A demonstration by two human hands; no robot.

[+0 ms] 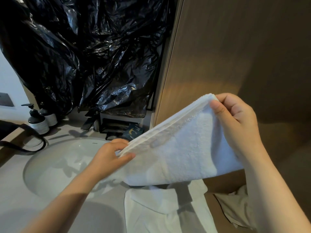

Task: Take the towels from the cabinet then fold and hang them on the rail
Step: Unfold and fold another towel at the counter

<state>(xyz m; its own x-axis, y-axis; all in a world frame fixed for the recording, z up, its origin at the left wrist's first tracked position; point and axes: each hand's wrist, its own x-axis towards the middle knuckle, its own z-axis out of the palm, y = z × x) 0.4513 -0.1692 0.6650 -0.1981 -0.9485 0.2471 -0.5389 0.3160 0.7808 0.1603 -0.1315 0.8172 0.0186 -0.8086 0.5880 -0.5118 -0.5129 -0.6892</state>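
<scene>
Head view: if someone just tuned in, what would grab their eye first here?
The white towel stands out first, stretched on a slant across the middle. The left hand pinches its lower corner and the right hand its upper corner. Behind it, crinkled black plastic sheeting fills the upper left above the round sink. More white cloth shows at the bottom centre, under the towel.

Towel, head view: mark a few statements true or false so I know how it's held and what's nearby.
1. The left grip and right grip each pinch the towel at its folded edge. True.
2. Bottles stand beyond the sink, at left. True.
3. The towel lies in the sink. False: it is held in the air between the grips.
4. Black plastic covers the sink. False: it hangs behind it.
</scene>
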